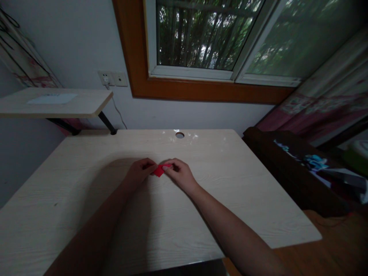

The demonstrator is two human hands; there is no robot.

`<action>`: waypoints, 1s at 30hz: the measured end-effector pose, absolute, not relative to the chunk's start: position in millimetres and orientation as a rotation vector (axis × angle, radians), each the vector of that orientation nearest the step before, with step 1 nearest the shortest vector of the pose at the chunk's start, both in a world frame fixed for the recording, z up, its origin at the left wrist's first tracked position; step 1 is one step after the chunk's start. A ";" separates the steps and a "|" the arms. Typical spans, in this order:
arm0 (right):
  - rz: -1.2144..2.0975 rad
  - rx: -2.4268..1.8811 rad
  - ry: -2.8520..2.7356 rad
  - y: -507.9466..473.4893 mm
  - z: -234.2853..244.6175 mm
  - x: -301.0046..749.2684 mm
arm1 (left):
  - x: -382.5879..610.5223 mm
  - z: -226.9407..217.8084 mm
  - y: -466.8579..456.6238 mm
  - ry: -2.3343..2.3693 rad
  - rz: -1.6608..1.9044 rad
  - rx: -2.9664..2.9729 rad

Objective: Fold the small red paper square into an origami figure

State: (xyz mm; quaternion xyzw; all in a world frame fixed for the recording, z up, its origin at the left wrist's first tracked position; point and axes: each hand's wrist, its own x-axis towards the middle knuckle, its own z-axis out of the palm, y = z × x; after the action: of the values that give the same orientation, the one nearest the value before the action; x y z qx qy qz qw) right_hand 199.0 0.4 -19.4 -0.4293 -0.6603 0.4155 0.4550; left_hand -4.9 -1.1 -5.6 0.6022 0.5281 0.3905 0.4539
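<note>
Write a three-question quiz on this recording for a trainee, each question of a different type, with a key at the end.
1. Multiple choice: what colour is the small piece held between the left hand and the right hand?
A) green
B) red
C) white

2. True or false: the round hole lies nearer the far edge of the table than the small piece does.

3. Fill in the blank: seen from the person's place, the raised shelf is at the ____ side of the table.

Key: 1. B, red. 2. True. 3. left.
</note>
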 end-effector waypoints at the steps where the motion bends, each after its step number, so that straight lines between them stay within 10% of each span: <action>1: 1.015 -1.053 -1.644 0.1 -20.2 198.4 | -4.9 -6.6 -0.9 1.288 0.953 1.514; 30: 1.061 -1.128 -1.371 10.0 -25.1 213.6 | -26.4 -8.3 9.5 1.364 1.167 1.478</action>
State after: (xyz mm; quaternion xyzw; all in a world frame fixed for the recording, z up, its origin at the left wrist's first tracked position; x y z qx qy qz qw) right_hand 213.6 10.0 -25.1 -0.4688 -0.5698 0.4407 0.5113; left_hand -26.4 9.5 -8.3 0.5833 0.5384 0.4608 0.3968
